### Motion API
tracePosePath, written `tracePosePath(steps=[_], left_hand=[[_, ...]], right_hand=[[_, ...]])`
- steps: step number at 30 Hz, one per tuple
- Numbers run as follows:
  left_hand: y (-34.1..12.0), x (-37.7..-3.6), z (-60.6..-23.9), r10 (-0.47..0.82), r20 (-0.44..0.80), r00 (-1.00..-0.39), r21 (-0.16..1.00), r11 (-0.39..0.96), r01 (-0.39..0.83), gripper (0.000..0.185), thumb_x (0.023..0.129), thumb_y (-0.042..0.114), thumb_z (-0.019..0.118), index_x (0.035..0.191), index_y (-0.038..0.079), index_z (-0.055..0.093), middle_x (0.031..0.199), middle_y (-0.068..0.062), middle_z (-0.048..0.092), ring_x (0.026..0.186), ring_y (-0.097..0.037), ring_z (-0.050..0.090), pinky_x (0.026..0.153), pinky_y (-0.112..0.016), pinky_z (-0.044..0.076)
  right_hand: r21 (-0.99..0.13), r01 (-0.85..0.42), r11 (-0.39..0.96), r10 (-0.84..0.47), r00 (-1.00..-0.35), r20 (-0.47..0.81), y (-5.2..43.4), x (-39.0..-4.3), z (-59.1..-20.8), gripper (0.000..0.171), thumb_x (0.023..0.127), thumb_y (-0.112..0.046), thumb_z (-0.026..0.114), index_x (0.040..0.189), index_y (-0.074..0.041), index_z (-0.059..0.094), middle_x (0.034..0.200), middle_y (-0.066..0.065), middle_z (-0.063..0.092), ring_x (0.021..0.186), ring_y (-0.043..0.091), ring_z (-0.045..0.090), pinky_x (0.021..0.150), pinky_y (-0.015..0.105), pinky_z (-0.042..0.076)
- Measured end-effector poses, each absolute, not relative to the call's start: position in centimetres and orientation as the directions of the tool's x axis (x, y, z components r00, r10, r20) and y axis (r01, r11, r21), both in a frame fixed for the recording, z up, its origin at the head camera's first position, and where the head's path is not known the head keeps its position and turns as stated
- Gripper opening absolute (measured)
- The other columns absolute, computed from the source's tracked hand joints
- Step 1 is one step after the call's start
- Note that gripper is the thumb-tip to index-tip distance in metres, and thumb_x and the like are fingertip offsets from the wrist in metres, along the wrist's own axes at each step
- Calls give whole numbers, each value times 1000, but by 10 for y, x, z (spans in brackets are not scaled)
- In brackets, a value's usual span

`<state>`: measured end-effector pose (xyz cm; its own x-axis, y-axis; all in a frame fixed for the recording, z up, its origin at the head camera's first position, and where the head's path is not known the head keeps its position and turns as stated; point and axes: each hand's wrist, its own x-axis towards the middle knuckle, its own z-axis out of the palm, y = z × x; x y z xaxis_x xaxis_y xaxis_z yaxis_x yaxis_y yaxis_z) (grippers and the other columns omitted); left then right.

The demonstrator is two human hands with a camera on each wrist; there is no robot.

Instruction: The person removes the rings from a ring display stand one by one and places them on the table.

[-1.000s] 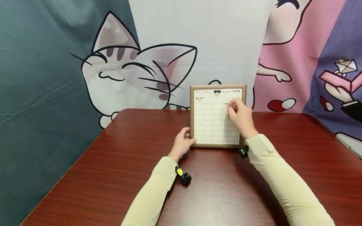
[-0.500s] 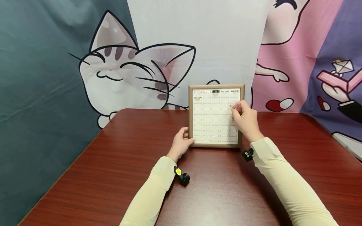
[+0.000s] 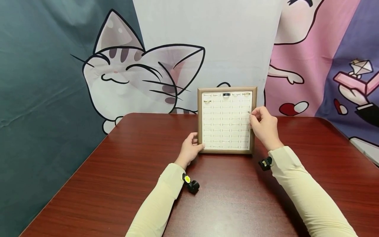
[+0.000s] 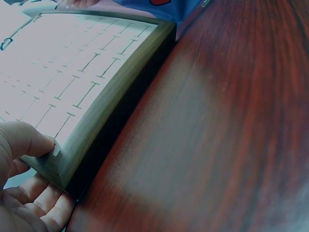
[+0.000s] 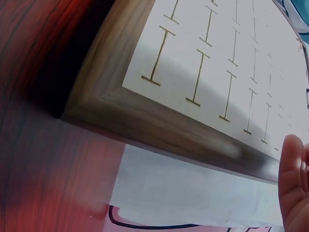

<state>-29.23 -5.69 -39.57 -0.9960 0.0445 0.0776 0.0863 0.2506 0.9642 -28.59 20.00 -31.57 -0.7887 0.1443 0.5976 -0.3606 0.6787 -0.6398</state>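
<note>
Evidently the left hand grips the tilted tray's corner to steady it while the right hand pinches 1 ring beside its edge.

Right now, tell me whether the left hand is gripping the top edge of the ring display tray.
No, the left hand grips the near left corner of the ring display tray, thumb on its frame.

both hands forward, fingers curled

Head view evenly bright, sharp; soft glare on the table at lower centre. Wrist views blurred, colour-tinted.
</note>
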Motion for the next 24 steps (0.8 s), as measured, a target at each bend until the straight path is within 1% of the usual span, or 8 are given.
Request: tracePosePath(steps=[5, 10, 15, 24], left_hand=[[-57, -293, -395, 39, 73, -997, 965, 248, 81, 54, 79, 4, 67, 129, 8, 48, 114, -18, 60, 103, -27, 59, 82, -33, 51], [-58, -294, -395, 33, 69, -997, 964, 257, 76, 54, 79, 4, 68, 129, 9, 48, 114, -17, 59, 104, -27, 59, 82, -33, 51], [-58, -293, -394, 44, 86, -995, 958, 271, 95, 53, 78, 3, 67, 128, 7, 48, 112, -18, 60, 102, -26, 59, 81, -33, 51], [-57, -292, -394, 42, 83, -996, 956, 280, 92, 54, 78, 3, 67, 128, 7, 48, 113, -18, 60, 103, -27, 59, 81, -33, 50]], right_hand=[[-639, -357, 682, 147, -788, 598, 201, -284, -315, 10, 91, -16, 50, 92, -7, 53, 70, 7, 59, 53, 1, 51, 50, 16, 41], [-648, -360, 671, 152, -789, 596, 203, -283, -316, 10, 90, -15, 50, 92, -5, 54, 71, 8, 60, 53, -4, 52, 51, 13, 43], [-655, -365, 662, 161, -784, 600, 209, -280, -317, 10, 88, -11, 52, 93, -2, 55, 72, 10, 60, 52, -10, 51, 50, 10, 44], [-643, -369, 672, 160, -775, 611, 223, -272, -322, 10, 87, -10, 54, 92, -2, 56, 69, 9, 61, 50, -10, 51, 50, 10, 42]])
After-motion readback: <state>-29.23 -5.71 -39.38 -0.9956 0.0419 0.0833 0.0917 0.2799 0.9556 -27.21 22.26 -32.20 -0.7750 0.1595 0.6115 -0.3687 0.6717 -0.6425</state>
